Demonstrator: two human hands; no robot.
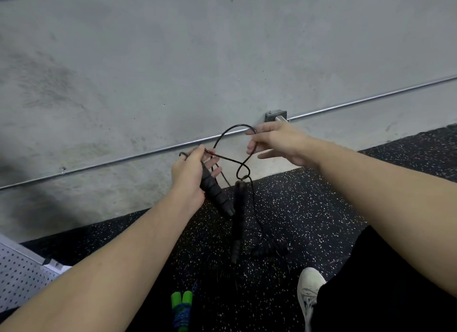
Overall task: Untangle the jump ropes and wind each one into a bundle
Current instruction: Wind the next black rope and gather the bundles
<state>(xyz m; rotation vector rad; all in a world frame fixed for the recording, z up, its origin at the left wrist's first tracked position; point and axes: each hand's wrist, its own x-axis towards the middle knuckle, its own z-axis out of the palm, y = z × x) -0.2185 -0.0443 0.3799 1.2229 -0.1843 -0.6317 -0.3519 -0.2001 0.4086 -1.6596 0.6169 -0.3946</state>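
Far left, a perforated panel (17, 274) at the floor's edge. My left hand (189, 173) has its grip closed round a black handle (215, 193), cord pinched under the thumb. The black cord (228, 158) loops up and crosses itself, a second handle (239, 208) dangling below over the speckled floor (309, 208). My right hand (277, 143) pinches the loop's top. Down low, a green-handled rope (182, 309) lies bundled, beside my white shoe (309, 289)
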